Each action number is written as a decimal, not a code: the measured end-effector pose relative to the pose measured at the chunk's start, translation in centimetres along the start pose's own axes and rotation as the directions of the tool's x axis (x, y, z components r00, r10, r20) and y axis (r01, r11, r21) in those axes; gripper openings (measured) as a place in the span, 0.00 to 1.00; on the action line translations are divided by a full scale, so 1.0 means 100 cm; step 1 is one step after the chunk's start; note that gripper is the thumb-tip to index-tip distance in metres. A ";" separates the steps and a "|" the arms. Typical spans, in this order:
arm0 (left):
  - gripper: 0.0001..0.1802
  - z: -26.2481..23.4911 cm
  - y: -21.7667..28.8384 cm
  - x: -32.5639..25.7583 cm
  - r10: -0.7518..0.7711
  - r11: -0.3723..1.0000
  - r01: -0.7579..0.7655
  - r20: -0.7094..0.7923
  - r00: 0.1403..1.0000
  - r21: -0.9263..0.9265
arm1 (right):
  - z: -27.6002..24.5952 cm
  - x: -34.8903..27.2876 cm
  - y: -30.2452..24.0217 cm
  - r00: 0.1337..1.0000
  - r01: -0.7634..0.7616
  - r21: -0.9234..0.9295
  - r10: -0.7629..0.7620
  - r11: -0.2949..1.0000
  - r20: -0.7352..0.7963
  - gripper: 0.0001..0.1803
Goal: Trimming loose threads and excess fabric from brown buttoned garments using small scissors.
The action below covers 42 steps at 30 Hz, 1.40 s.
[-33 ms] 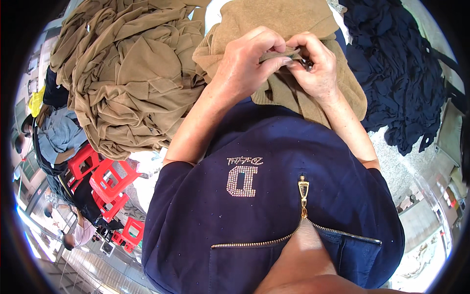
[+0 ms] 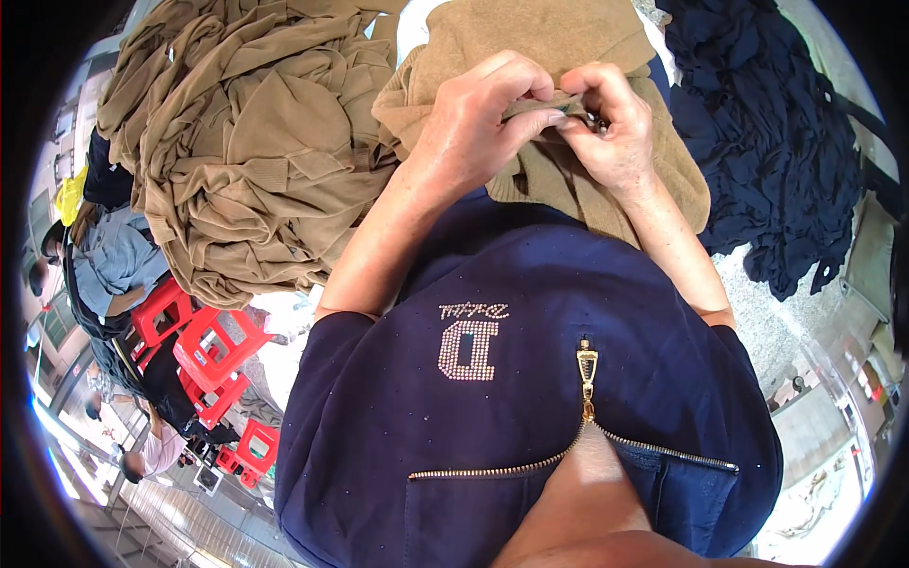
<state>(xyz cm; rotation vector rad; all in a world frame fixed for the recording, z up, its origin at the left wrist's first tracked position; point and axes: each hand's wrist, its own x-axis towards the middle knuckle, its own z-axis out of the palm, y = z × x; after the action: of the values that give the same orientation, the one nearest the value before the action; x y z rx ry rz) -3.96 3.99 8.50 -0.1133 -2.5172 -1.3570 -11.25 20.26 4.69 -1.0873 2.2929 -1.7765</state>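
Note:
A brown knit sweater (image 2: 540, 43) lies in front of me, its lower part reaching my lap. My left hand (image 2: 488, 109) is closed, pinching a folded edge of the knit between thumb and fingers. Close against it, my right hand (image 2: 611, 123) is curled at the same edge, thumb and index finger near the left thumb. Inside the right hand's curl shows a small dark shiny thing (image 2: 595, 121), mostly hidden by the fingers; its kind cannot be made out. A bit of dark green shows at the pinched fold.
A large heap of brown knit garments (image 2: 256, 142) lies to the left. At the right is a pile of dark navy garments (image 2: 767, 142). Red plastic stools (image 2: 222, 346) stand at the lower left, with people (image 2: 114, 256) beyond them.
My right hand's fingers have shifted very slightly at the fold. The left hand and the sweater look the same.

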 end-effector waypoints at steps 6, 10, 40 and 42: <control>0.11 0.002 -0.006 0.001 0.060 0.998 -0.060 -0.005 0.998 -0.003 | 0.000 -0.002 0.006 0.984 -0.177 0.128 0.176 0.976 0.018 0.12; 0.12 0.003 -0.006 0.001 0.086 0.996 -0.086 -0.027 0.996 -0.008 | 0.001 0.001 0.001 0.991 -0.120 0.146 0.126 0.982 -0.034 0.12; 0.10 -0.057 -0.074 -0.039 -0.240 0.964 0.247 -0.079 0.968 0.103 | -0.070 -0.011 0.009 0.859 -0.369 -0.435 0.480 0.822 0.179 0.09; 0.08 -0.070 -0.080 -0.049 -0.298 0.954 0.295 -0.066 0.952 -0.048 | -0.073 -0.015 0.011 0.860 -0.385 -0.352 0.470 0.853 0.197 0.10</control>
<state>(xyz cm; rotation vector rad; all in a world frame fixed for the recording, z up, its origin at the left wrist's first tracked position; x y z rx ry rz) 0.57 -5.91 4.29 0.3144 -2.5227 -1.4873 -13.81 27.27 5.65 -0.7028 2.4259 -1.0622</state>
